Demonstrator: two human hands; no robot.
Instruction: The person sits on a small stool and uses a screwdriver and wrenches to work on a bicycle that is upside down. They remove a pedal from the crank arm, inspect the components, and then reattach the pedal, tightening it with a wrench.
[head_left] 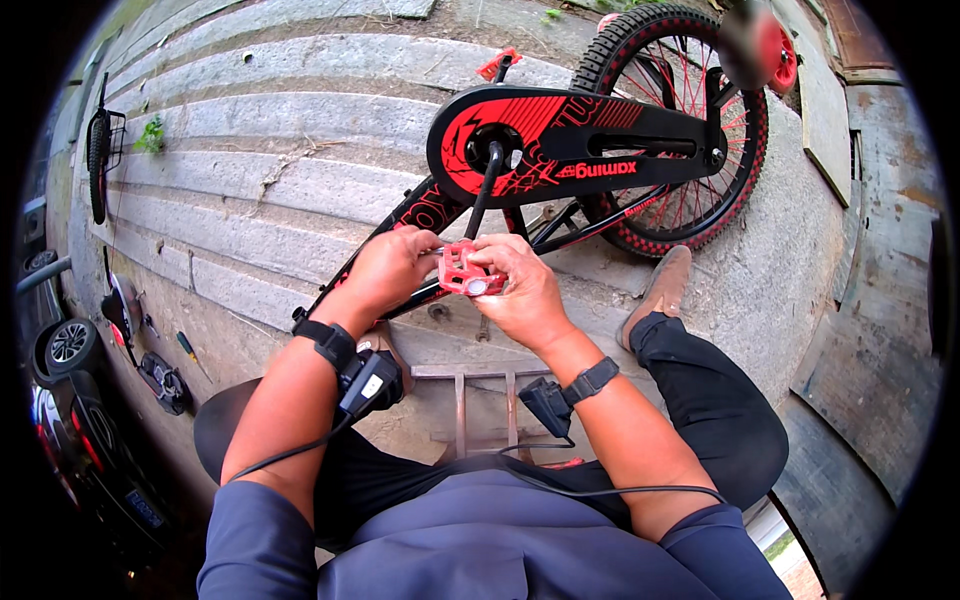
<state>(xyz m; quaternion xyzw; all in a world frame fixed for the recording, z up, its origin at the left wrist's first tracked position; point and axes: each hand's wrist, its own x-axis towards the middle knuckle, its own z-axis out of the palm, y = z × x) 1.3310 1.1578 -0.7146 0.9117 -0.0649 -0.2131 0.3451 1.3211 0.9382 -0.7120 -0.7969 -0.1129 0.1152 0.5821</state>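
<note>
A red bicycle pedal (pixel 459 270) sits at the end of the black crank arm (pixel 484 198), between my two hands. My right hand (pixel 523 290) closes around the pedal's right side, thumb and fingers gripping its frame. At its left side is my left hand (pixel 385 268), fingers pinched close to where pedal and crank meet. A thin metallic piece seems to show at those fingertips, too small to name. Above my hands is the black and red chain guard (pixel 620 140). A second red pedal (pixel 497 66) shows beyond it.
The spoked rear wheel (pixel 735 165) and a red small wheel (pixel 783 58) stand at upper right. Below my hands is a low wooden stool (pixel 485 372). Tools (pixel 186 345) and bicycle parts (pixel 163 382) lie leftward on the ground, near a parked black car (pixel 95 440).
</note>
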